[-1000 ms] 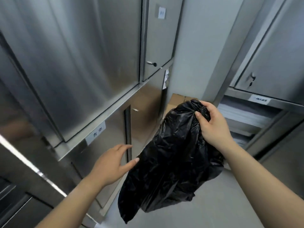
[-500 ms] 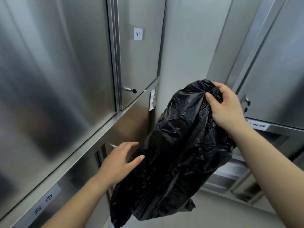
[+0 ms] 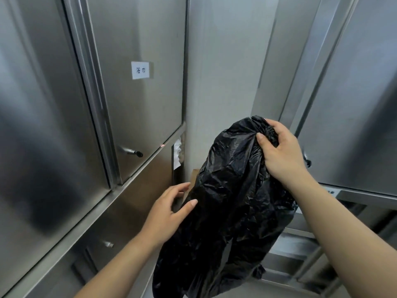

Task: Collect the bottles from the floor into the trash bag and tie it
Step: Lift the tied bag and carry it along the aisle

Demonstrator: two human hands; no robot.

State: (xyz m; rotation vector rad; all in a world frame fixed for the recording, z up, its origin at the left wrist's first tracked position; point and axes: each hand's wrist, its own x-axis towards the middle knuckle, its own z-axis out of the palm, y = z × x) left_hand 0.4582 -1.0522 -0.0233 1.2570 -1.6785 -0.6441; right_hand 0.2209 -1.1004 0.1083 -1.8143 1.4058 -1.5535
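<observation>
**Aloft: black trash bag gripped by its gathered neck**

Held off the ground, a black trash bag point(image 3: 232, 201) hangs from the right hand point(image 3: 279, 153), whose fingers and thumb curl round the bunched neck at the bag's top. Crumpled plastic bulges below the grip; its contents cannot be seen. The left hand point(image 3: 169, 211) sits at the bag's left side, fingers loosely extended and a little apart, gripping nothing, the thumb tip against the plastic.

Brushed-steel cabinets line the left. One cabinet door point(image 3: 139, 115) carries a white label point(image 3: 140, 70) whose two characters read 浴巾, and a lever handle point(image 3: 131, 151) with a dark tip sits near its lower corner. White paper point(image 3: 177, 154) is tucked in the gap beside the pale wall point(image 3: 225, 72). A brown box point(image 3: 194, 175) shows just behind the bag. On the right stands another steel door point(image 3: 354, 104); the strip label point(image 3: 332, 192) beneath it is too cut off to read.
</observation>
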